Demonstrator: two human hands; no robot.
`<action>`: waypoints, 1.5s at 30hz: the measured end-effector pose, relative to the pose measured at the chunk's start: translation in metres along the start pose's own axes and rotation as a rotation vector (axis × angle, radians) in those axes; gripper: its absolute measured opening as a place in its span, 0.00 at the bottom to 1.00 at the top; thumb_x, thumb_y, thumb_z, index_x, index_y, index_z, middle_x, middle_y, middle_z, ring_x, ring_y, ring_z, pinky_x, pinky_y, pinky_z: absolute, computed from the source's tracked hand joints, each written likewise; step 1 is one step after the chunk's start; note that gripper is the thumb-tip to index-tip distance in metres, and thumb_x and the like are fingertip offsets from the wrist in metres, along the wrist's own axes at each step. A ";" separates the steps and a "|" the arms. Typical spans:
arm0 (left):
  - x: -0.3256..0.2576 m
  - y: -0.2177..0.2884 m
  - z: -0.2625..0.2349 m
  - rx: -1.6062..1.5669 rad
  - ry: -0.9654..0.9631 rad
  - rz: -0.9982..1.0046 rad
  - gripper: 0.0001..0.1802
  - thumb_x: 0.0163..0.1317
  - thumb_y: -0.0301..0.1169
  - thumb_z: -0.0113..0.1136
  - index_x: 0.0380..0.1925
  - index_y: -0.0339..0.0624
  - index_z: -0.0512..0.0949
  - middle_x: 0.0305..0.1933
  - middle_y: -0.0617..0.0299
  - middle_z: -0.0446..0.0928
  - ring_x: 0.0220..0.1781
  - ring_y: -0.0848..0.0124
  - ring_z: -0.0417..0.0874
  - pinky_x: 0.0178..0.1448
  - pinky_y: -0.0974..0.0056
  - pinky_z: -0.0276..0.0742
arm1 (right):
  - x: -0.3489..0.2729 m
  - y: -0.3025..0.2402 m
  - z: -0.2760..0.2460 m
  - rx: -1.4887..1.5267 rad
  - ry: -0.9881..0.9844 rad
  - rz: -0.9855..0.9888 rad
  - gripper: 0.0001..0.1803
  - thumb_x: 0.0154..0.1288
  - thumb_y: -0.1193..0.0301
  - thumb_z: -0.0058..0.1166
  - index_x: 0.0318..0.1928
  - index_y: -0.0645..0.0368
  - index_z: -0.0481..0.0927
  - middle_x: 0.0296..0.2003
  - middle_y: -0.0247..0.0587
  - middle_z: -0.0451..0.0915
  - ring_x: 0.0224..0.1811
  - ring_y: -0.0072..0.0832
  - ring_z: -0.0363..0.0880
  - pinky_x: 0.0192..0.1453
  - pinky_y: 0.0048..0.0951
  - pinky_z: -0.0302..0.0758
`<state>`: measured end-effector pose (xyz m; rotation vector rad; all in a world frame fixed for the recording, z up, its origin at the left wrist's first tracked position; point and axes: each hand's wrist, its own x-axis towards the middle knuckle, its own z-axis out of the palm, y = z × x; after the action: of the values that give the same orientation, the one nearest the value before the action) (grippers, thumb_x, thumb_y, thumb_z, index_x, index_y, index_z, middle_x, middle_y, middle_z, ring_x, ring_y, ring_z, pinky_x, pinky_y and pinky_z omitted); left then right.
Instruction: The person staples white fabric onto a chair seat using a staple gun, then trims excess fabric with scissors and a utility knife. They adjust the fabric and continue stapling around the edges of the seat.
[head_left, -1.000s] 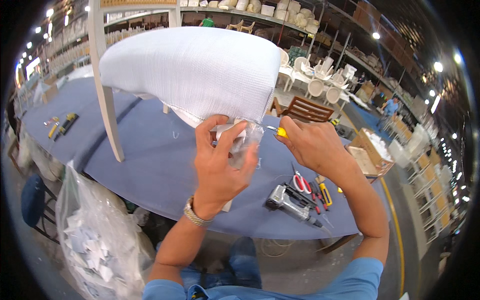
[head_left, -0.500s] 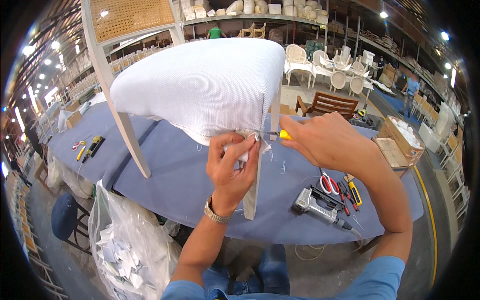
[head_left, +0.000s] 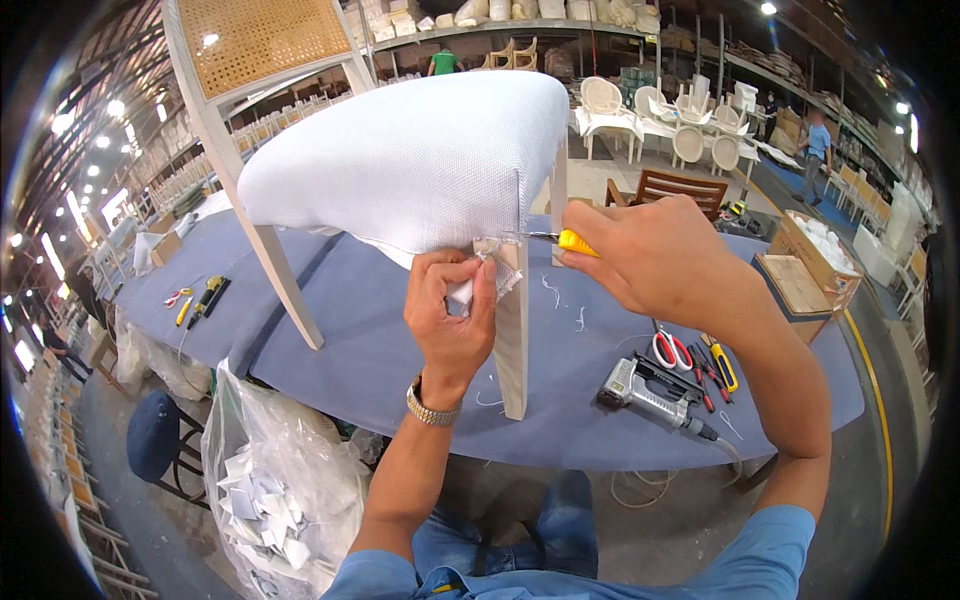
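Note:
A pale wooden chair stands on the blue-grey covered table, its seat (head_left: pixel 410 160) wrapped in white woven fabric. Just beneath the seat's near corner, my left hand (head_left: pixel 450 315) pinches a frayed flap of white fabric (head_left: pixel 508 284) at the top of the near leg (head_left: pixel 513 350). From the right, my right hand (head_left: pixel 655 255) grips a yellow-handled cutting tool (head_left: pixel 577 243). Its narrow metal blade points left at the corner's lower edge; whether the tip touches the fabric cannot be made out.
On the table (head_left: pixel 400 370), a staple gun (head_left: pixel 650 392), red-handled scissors (head_left: pixel 671 350) and other hand tools lie to the right. Another tool group (head_left: pixel 205 300) is at left. A clear bag of scraps (head_left: pixel 270 500) stands below. A carton (head_left: pixel 815 260) sits at right. People are farther off.
My right hand and the tool's blade have risen slightly along the corner. The left hand has drawn the flap a little down and left, exposing wood at the leg's top.

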<state>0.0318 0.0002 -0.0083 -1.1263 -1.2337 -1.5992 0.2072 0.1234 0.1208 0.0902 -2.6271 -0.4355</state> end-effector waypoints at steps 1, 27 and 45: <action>0.000 0.000 -0.002 0.002 0.000 -0.014 0.08 0.56 0.20 0.71 0.32 0.35 0.78 0.35 0.54 0.79 0.35 0.65 0.80 0.41 0.65 0.75 | 0.000 0.001 -0.001 -0.002 0.031 -0.013 0.13 0.74 0.59 0.51 0.43 0.56 0.73 0.25 0.42 0.83 0.25 0.44 0.84 0.25 0.42 0.75; -0.001 0.011 -0.001 -0.035 0.001 -0.087 0.08 0.55 0.18 0.67 0.33 0.35 0.78 0.37 0.55 0.85 0.36 0.69 0.85 0.43 0.68 0.79 | 0.030 -0.038 -0.014 -0.258 -0.174 0.040 0.10 0.61 0.72 0.55 0.41 0.62 0.78 0.26 0.47 0.85 0.27 0.42 0.87 0.29 0.39 0.80; 0.000 0.012 -0.001 -0.116 -0.045 -0.167 0.09 0.55 0.18 0.65 0.32 0.35 0.74 0.37 0.55 0.83 0.34 0.72 0.82 0.41 0.68 0.78 | 0.012 -0.020 -0.009 -0.193 -0.067 0.041 0.09 0.68 0.67 0.53 0.42 0.59 0.77 0.27 0.44 0.84 0.27 0.44 0.85 0.29 0.43 0.79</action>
<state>0.0430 -0.0032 -0.0058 -1.1619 -1.3070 -1.7989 0.2002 0.0998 0.1275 -0.0416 -2.6318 -0.6852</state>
